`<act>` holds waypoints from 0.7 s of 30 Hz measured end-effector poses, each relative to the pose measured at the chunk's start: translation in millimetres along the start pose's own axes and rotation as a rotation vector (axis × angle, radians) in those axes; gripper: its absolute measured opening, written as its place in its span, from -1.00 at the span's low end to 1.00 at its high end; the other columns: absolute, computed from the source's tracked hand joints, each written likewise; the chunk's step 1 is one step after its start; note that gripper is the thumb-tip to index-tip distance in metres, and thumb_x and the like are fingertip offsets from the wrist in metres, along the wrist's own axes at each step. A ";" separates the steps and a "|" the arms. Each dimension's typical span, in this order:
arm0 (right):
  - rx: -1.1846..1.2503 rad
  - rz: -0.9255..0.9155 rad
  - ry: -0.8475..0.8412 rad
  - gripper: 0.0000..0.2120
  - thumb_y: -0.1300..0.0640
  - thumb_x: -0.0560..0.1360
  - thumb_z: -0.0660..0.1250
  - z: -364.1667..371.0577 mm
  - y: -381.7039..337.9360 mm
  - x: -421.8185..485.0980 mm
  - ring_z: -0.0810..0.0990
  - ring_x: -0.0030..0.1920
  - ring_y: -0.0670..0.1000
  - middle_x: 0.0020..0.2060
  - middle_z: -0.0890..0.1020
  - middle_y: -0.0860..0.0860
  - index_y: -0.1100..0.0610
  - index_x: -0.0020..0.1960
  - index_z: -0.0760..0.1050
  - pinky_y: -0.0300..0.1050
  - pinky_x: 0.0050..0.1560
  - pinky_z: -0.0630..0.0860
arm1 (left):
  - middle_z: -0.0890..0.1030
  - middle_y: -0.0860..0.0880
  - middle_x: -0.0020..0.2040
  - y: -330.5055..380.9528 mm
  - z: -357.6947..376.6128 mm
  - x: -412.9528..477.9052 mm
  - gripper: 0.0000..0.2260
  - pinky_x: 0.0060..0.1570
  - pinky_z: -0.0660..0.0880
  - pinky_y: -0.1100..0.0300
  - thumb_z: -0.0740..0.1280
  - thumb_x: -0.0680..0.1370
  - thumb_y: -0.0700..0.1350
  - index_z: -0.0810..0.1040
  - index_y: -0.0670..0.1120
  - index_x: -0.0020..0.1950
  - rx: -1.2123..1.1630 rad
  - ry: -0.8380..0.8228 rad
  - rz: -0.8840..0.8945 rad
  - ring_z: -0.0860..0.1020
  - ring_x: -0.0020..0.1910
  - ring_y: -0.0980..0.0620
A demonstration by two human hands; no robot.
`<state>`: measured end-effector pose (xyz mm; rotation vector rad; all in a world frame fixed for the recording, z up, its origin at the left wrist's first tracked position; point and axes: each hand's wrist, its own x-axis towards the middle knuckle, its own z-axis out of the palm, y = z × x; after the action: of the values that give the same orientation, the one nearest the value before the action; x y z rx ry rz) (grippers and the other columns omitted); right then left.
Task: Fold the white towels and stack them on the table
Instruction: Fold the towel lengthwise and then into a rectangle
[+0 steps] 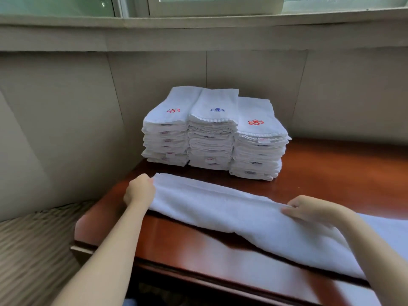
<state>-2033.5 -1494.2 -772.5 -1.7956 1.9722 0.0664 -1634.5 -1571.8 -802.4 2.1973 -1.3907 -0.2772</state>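
A long white towel lies folded lengthwise across the red-brown wooden table, running from the left edge toward the lower right, where it leaves the frame. My left hand grips the towel's left end at its far corner. My right hand pinches the towel's far edge further along to the right. Behind the towel stand three stacks of folded white towels side by side, the top ones with red or blue embroidered emblems.
Beige wall panels close off the back and left of the table, with a window sill above. A striped carpet shows at the lower left, below the table's edge. Bare wood lies right of the stacks.
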 end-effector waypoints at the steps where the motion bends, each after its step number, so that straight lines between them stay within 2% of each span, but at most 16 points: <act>1: -0.024 0.007 -0.003 -0.62 -0.13 0.56 0.20 0.4 -0.6 0.6 0.26 -0.41 -0.07 -0.44 0.31 -0.11 0.04 -0.34 0.27 -0.16 -0.34 0.18 | 0.55 -0.17 0.12 0.8 0.0 1.7 -0.72 -0.07 0.39 0.04 0.11 0.65 0.03 0.53 -0.09 0.11 0.053 0.003 0.002 0.51 0.11 -0.22; 4: -0.079 -0.012 0.017 -0.57 -0.15 0.55 0.21 3.4 -2.6 2.1 0.25 -0.36 -0.02 -0.43 0.29 0.00 0.08 -0.37 0.25 -0.12 -0.33 0.15 | 0.56 -0.16 0.13 5.6 -0.3 5.3 -0.73 -0.06 0.40 0.05 0.11 0.64 0.03 0.51 -0.08 0.14 0.153 0.025 0.036 0.51 0.12 -0.21; 6: -0.101 -0.045 0.085 -0.60 -0.11 0.56 0.21 6.5 -3.9 1.0 0.36 -0.30 -0.01 -0.33 0.49 0.12 0.16 -0.30 0.43 -0.10 -0.26 0.25 | 0.56 -0.15 0.11 11.0 -1.4 8.3 -0.72 -0.09 0.39 0.05 0.09 0.65 0.05 0.51 -0.08 0.11 0.130 0.033 0.057 0.51 0.09 -0.20; 7: -0.109 -0.064 0.147 -0.62 -0.08 0.57 0.20 8.8 -3.5 -0.6 0.40 -0.28 0.00 -0.29 0.55 0.07 0.17 -0.27 0.46 -0.09 -0.25 0.30 | 0.56 -0.15 0.11 13.5 -1.5 9.7 -0.71 -0.08 0.38 0.04 0.08 0.65 0.05 0.50 -0.09 0.11 0.085 0.030 0.059 0.51 0.09 -0.21; 9: -0.092 -0.081 0.289 -0.63 -0.04 0.59 0.16 13.5 -0.6 -5.6 0.45 -0.29 0.02 -0.32 0.53 -0.02 0.11 -0.33 0.36 -0.07 -0.25 0.36 | 0.54 -0.18 0.14 19.2 -0.3 12.0 -0.69 -0.07 0.35 0.02 0.05 0.66 0.05 0.46 -0.13 0.14 0.009 0.025 0.060 0.49 0.13 -0.24; 12: -0.086 -0.007 0.423 -0.65 -0.06 0.61 0.07 22.3 5.8 -12.4 0.52 -0.20 0.07 -0.25 0.55 -0.03 0.08 -0.26 0.37 -0.06 -0.20 0.43 | 0.53 -0.22 0.18 23.5 6.7 13.8 -0.68 -0.07 0.33 0.02 0.05 0.66 0.04 0.43 -0.16 0.17 0.099 0.037 0.097 0.48 0.17 -0.28; 16: -0.190 0.077 0.489 -0.65 -0.08 0.62 0.00 35.6 5.6 -13.0 0.52 -0.11 0.12 -0.11 0.59 0.01 0.04 -0.18 0.43 -0.07 -0.19 0.34 | 0.55 -0.22 0.17 26.2 16.6 12.4 -0.70 -0.03 0.39 0.02 0.07 0.66 0.01 0.43 -0.17 0.18 0.231 0.043 0.104 0.50 0.18 -0.25; 19: -0.187 0.098 0.509 -0.62 -0.10 0.62 0.00 34.6 3.5 -9.8 0.52 -0.12 0.13 -0.11 0.60 0.03 0.06 -0.20 0.45 -0.08 -0.19 0.34 | 0.56 -0.22 0.16 29.6 20.4 11.2 -0.72 -0.03 0.40 0.01 0.08 0.66 -0.04 0.43 -0.19 0.20 0.249 0.063 0.088 0.52 0.17 -0.25; 21: -0.165 0.113 0.513 -0.58 -0.12 0.61 0.02 32.7 3.9 -7.4 0.50 -0.18 0.12 -0.20 0.58 0.02 0.07 -0.28 0.40 -0.09 -0.22 0.36 | 0.56 -0.22 0.16 33.0 20.6 7.8 -0.77 -0.04 0.42 -0.01 0.12 0.65 -0.09 0.41 -0.19 0.21 0.269 0.057 0.062 0.52 0.16 -0.25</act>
<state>-2026.9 -1475.6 -799.9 -1.9442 2.4850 -0.2236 -1665.6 -1596.4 -801.6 2.3492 -1.5361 -0.0041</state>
